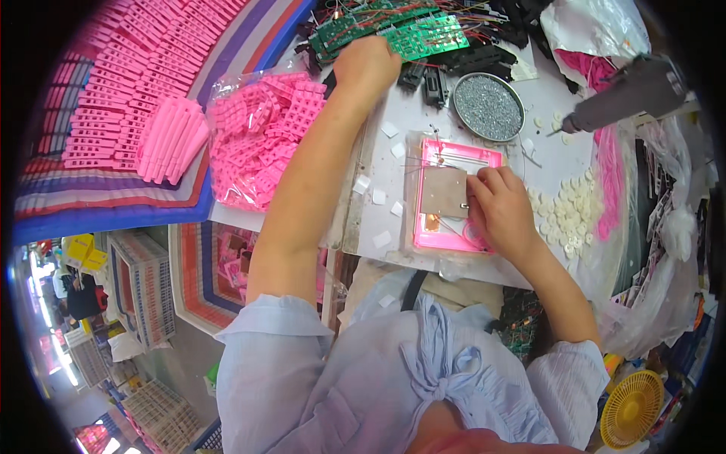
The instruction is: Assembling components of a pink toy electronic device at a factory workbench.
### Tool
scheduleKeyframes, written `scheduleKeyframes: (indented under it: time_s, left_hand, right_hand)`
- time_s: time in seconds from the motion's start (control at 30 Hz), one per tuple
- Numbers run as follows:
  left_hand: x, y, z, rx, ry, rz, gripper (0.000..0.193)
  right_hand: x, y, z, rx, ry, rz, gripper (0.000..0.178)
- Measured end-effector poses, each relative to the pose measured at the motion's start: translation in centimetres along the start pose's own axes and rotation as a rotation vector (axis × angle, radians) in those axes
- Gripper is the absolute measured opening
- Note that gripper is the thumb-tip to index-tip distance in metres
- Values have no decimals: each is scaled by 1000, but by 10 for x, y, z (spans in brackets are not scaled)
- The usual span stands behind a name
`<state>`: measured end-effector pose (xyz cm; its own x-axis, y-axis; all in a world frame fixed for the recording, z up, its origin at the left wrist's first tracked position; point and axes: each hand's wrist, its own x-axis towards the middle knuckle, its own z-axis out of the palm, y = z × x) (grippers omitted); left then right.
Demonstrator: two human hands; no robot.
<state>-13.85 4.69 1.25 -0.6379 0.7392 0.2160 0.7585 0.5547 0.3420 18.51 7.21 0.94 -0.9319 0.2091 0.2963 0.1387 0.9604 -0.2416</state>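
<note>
My left hand (368, 69) reaches to the far side of the bench, at the near edge of a stack of green circuit boards (427, 38) with thin wires. Its fingers are curled downward, and whatever lies under them is hidden. In front of me lies a pink plastic casing (446, 240) with loose wires inside. A flat brown board (443, 191) sits in the casing. My right hand (501, 208) is bent over the casing's right side, thumb and fingers closed at the brown board's right edge.
A round tin of small screws (488, 107) stands beyond the casing, with an electric screwdriver (628, 98) hanging to its right. White round pieces (566, 216) lie at right. Leftward are a bag of pink parts (261, 144) and a blue-rimmed tray (113, 219) with pink pieces.
</note>
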Motion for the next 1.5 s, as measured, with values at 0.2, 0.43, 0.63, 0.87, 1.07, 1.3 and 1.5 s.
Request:
scheduleKeyframes:
  time_s: [0.2, 0.43, 0.63, 0.87, 1.07, 1.3, 1.5]
  left_hand:
    - [60, -10, -17, 154, -192, -167, 35]
    - [-16, 17, -21, 78, -279, 141, 47]
    - [-103, 47, 3, -164, -251, 207, 34]
    - [-139, 57, 18, -450, 77, 391, 7]
    - [-149, 51, 16, -518, 50, 369, 8]
    - [-148, 53, 17, -851, -176, 159, 12]
    - [-148, 54, 13, -915, -159, 199, 13]
  right_hand:
    - [-3, 7, -1, 131, -15, 44, 31]
    - [-11, 14, -4, 235, -8, 54, 32]
    - [13, 16, -4, 235, 83, 103, 25]
    - [48, 20, 9, 673, 93, 426, 26]
    - [46, 22, 18, 695, 79, 384, 16]
    - [41, 26, 15, 683, 220, 210, 14]
    - [28, 30, 19, 480, 285, 115, 24]
